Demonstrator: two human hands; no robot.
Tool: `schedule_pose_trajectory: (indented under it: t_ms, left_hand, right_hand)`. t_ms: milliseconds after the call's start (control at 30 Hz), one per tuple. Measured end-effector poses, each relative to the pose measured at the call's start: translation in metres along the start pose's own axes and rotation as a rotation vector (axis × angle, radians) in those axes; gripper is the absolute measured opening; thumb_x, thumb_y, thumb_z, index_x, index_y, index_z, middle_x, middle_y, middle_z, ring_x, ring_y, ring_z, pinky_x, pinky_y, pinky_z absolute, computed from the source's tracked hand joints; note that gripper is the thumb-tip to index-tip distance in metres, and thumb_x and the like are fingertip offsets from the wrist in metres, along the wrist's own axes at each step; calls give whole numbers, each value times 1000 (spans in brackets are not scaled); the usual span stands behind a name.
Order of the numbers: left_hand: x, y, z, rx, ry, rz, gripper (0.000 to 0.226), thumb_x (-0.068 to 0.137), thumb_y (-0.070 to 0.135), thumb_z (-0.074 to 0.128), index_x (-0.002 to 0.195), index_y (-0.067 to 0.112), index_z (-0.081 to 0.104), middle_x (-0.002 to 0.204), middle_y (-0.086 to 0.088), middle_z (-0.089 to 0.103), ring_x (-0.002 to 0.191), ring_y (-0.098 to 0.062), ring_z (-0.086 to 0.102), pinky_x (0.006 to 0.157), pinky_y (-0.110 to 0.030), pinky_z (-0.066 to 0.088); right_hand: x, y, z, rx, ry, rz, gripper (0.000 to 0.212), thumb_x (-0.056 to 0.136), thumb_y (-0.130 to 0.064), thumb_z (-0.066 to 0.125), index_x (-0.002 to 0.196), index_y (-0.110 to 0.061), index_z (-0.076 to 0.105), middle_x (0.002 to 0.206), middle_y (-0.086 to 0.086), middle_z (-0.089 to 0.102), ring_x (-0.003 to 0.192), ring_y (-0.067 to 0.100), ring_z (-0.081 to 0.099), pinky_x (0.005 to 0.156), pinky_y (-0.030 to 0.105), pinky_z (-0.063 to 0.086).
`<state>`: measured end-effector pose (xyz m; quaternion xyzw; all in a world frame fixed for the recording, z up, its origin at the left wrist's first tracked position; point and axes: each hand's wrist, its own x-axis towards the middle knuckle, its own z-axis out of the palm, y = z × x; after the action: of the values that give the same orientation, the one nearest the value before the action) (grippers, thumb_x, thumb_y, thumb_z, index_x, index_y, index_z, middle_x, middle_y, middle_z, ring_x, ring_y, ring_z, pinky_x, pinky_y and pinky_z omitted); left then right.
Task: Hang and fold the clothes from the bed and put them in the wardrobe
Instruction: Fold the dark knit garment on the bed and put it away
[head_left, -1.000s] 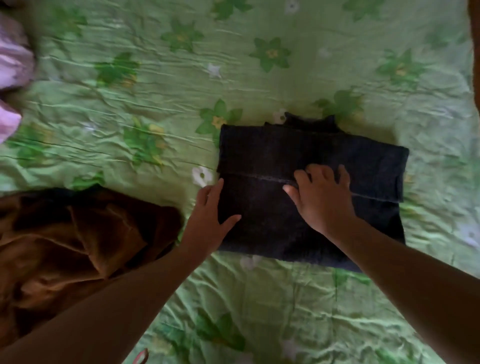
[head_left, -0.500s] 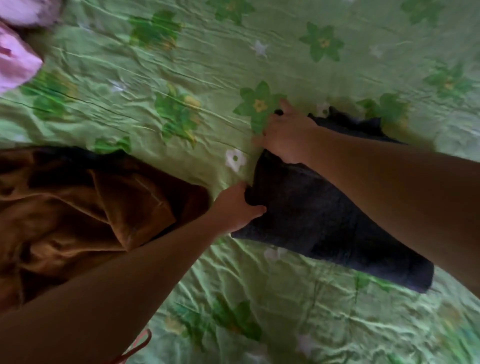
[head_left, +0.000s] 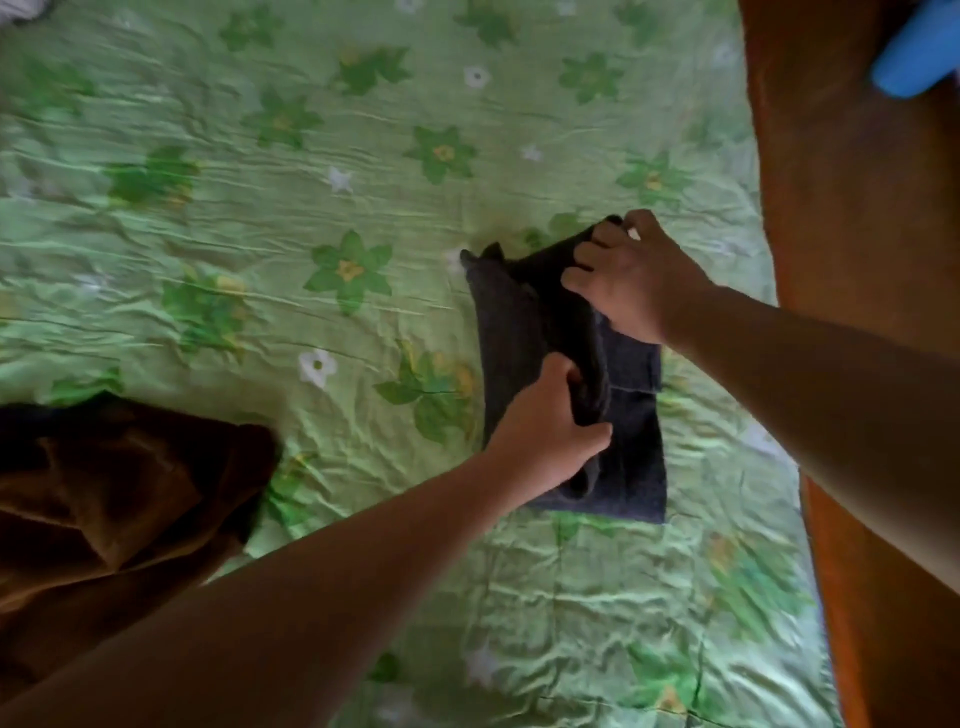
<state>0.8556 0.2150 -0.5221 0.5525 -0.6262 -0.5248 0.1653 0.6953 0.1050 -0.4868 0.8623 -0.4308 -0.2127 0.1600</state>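
Observation:
A dark navy garment (head_left: 631, 457) lies folded into a narrow rectangle on the green flowered bedsheet (head_left: 260, 208), right of centre. My left hand (head_left: 550, 431) grips the folded-over layer near the garment's middle, fingers curled round the fabric edge. At the garment's far end my right hand (head_left: 631, 275) holds the upper corner, fingers bent over the cloth. The left half of the garment is doubled over toward the right half.
A crumpled brown garment (head_left: 114, 499) lies at the left edge of the bed. A brown wooden bed frame (head_left: 852, 208) runs along the right side, with a blue object (head_left: 919, 52) at the top right corner.
Both hands took hold of the garment's left edge and carried it over to the right, halving the wide fold into a narrow one. The view has shifted left.

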Motion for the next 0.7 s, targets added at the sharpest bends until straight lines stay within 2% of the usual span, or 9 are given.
schedule_pose_trajectory:
  t_ms: [100,200,267,300,367,433,533,633,700]
  left_hand:
    - [21,16,55,127,-104,31,44,84,27,73,115,14,44,102,-11,65,92,-31,65,74,-37,50]
    - [25,9,92,337,-270,31,49,92,31,66,131,6,49,121,-18,58,107,-34,61,90,-38,49]
    - [18,-3,96,346,-229,93,46,94,29,62,134,6,53,124,-17,57,111,-31,60,96,-37,46]
    - [12,-10,93,309,-165,140,43,95,25,61,133,7,56,123,-14,58,111,-29,61,97,-38,47]
    - [3,-27,84,332,31,247,35,92,22,62,126,12,61,120,-8,59,110,-26,59,95,-42,48]
    - [-6,-43,72,466,180,219,35,89,29,64,124,22,62,126,-1,55,118,-24,51,95,-45,46]
    - [-16,-65,65,406,201,-72,45,89,42,64,133,36,54,147,-2,31,138,-23,30,109,-43,35]
    - [-16,-75,65,191,221,-155,55,85,43,71,135,40,50,144,-7,25,135,-28,31,113,-37,31]
    - [-13,-79,67,134,226,-140,54,81,42,75,130,41,52,140,-6,26,131,-25,33,113,-29,28]
  right_hand:
    - [-37,12,46,93,-214,104,48,88,-21,59,134,-28,48,125,0,51,122,27,45,93,45,40]
    - [-61,-3,91,603,-403,323,48,92,-14,53,138,-26,52,141,4,48,128,30,48,95,42,46]
    - [-64,-20,110,920,-283,527,33,97,-19,48,126,-16,62,133,14,55,123,36,54,98,42,46]
    - [-62,-29,113,1010,-168,633,30,100,-31,47,114,-14,67,124,18,59,117,37,56,97,41,47]
    - [-55,-46,107,1034,-20,787,52,95,-63,43,99,-18,69,115,16,60,113,37,56,93,44,49]
    - [-46,-63,97,941,-36,796,63,88,-77,42,106,-21,65,124,13,54,119,36,50,93,51,49]
    - [-26,-72,93,956,-74,799,48,96,-58,50,113,-14,60,130,19,46,123,42,44,96,55,45]
    - [-22,-60,101,1215,190,939,29,93,-35,54,82,-8,56,99,22,56,97,41,57,80,42,43]
    - [-38,-53,111,1257,291,1084,30,87,-34,52,73,-9,51,87,19,52,86,38,56,70,35,35]
